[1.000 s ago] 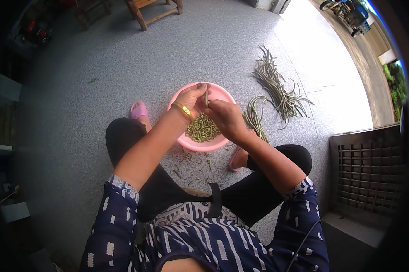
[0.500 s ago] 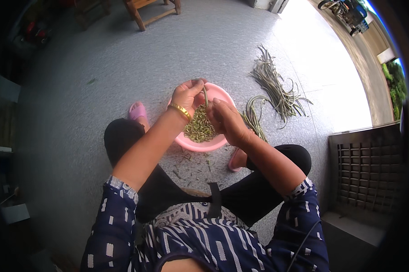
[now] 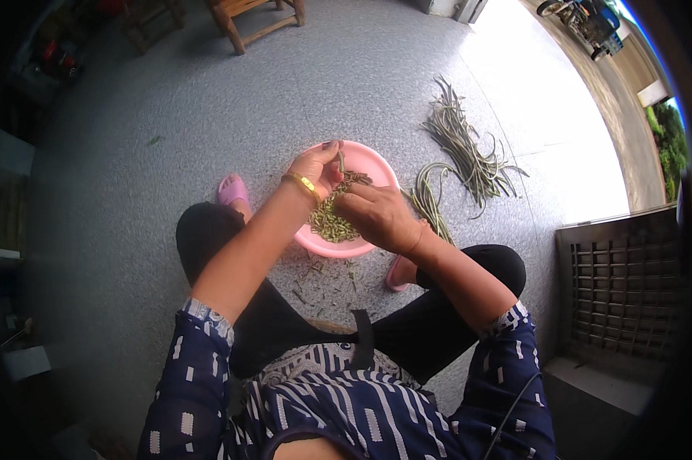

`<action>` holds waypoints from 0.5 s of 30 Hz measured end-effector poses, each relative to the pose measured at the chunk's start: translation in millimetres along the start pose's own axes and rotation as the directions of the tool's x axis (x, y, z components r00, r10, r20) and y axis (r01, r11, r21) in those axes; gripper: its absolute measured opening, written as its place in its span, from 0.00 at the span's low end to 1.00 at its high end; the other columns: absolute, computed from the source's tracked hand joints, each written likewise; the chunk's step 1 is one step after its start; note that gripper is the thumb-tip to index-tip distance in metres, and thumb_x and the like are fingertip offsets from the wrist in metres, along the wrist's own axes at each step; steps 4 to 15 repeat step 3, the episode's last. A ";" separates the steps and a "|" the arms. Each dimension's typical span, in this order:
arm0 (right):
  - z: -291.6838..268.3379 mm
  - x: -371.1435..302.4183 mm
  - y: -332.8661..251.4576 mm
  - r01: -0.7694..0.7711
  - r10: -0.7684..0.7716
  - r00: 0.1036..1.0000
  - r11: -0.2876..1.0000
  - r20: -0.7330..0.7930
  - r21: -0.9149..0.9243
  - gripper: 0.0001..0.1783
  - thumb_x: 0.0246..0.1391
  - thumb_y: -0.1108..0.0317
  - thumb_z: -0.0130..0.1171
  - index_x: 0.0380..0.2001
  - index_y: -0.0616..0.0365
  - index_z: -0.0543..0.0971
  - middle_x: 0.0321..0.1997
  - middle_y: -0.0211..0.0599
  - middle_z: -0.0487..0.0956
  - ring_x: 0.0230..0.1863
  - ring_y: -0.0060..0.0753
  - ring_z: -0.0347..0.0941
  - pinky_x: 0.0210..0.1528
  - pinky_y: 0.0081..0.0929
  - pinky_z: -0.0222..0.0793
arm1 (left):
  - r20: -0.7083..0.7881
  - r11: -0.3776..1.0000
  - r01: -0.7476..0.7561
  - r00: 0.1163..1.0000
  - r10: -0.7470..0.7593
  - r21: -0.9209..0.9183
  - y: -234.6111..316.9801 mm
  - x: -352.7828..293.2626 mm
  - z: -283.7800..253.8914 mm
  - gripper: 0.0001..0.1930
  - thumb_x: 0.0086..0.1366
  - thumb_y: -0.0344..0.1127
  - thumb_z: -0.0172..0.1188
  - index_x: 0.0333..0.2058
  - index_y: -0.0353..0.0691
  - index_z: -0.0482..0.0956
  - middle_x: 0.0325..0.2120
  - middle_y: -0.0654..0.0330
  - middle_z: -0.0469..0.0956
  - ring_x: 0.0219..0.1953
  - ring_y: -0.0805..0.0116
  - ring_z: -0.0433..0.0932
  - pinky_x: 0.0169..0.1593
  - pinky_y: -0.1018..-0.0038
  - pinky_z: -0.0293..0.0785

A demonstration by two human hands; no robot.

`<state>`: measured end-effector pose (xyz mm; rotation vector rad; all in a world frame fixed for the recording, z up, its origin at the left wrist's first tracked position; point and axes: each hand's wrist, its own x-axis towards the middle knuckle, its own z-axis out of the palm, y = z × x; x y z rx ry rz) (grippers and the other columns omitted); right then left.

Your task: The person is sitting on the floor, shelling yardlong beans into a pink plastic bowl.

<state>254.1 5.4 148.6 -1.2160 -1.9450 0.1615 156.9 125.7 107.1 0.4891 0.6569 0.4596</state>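
A: Floor (image 3: 131, 153) grey, speckled; grille crate (image 3: 622, 284) at right. Long-bean pile (image 3: 461, 146) on floor, right of bowl.

B: Bowl?

A: Pink bowl (image 3: 377, 161) on floor between the feet, holds cut bean pieces (image 3: 327, 222). Scraps (image 3: 319, 280) lie on floor just beside it.

B: Hands?

A: Both over bowl. Left hand (image 3: 315, 165), gold bracelet at wrist, fingers pinched shut on a bean (image 3: 341, 162), held upright. Right hand (image 3: 377, 215) curled, fingertips near that bean; grip cannot be told.
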 end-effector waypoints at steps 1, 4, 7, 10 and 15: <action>4.2 -3.2 -5.8 -0.116 0.115 0.993 0.985 0.011 0.129 0.02 0.40 0.73 0.53 0.21 0.56 0.70 0.19 0.33 0.68 0.21 0.35 0.68 0.23 0.25 0.64 | -0.056 0.999 0.008 0.998 -0.010 -0.035 1.5 4.0 -3.4 0.05 0.56 0.34 0.52 0.29 0.41 0.71 0.19 0.68 0.71 0.18 0.82 0.66 0.24 0.82 0.64; -1.4 -3.5 -10.0 -0.503 0.441 0.864 0.776 0.244 0.381 0.04 0.46 0.68 0.52 0.24 0.55 0.71 0.23 0.33 0.71 0.25 0.28 0.69 0.31 0.27 0.65 | -0.025 0.999 0.004 1.000 -0.005 -0.046 3.4 8.9 -9.4 0.05 0.56 0.36 0.52 0.30 0.42 0.71 0.19 0.69 0.70 0.19 0.83 0.66 0.25 0.80 0.64; -1.4 -3.5 -10.0 -0.503 0.441 0.864 0.776 0.244 0.381 0.04 0.46 0.68 0.52 0.24 0.55 0.71 0.23 0.33 0.71 0.25 0.28 0.69 0.31 0.27 0.65 | -0.025 0.999 0.004 1.000 -0.005 -0.046 3.4 8.9 -9.4 0.05 0.56 0.36 0.52 0.30 0.42 0.71 0.19 0.69 0.70 0.19 0.83 0.66 0.25 0.80 0.64; -1.4 -3.5 -10.0 -0.503 0.441 0.864 0.776 0.244 0.381 0.04 0.46 0.68 0.52 0.24 0.55 0.71 0.23 0.33 0.71 0.25 0.28 0.69 0.31 0.27 0.65 | -0.025 0.999 0.004 1.000 -0.005 -0.046 3.4 8.9 -9.4 0.05 0.56 0.36 0.52 0.30 0.42 0.71 0.19 0.69 0.70 0.19 0.83 0.66 0.25 0.80 0.64; -1.4 -3.5 -10.0 -0.503 0.441 0.864 0.776 0.244 0.381 0.04 0.46 0.68 0.52 0.24 0.55 0.71 0.23 0.33 0.71 0.25 0.28 0.69 0.31 0.27 0.65 | -0.025 0.999 0.004 1.000 -0.005 -0.046 3.4 8.9 -9.4 0.05 0.56 0.36 0.52 0.30 0.42 0.71 0.19 0.69 0.70 0.19 0.83 0.66 0.25 0.80 0.64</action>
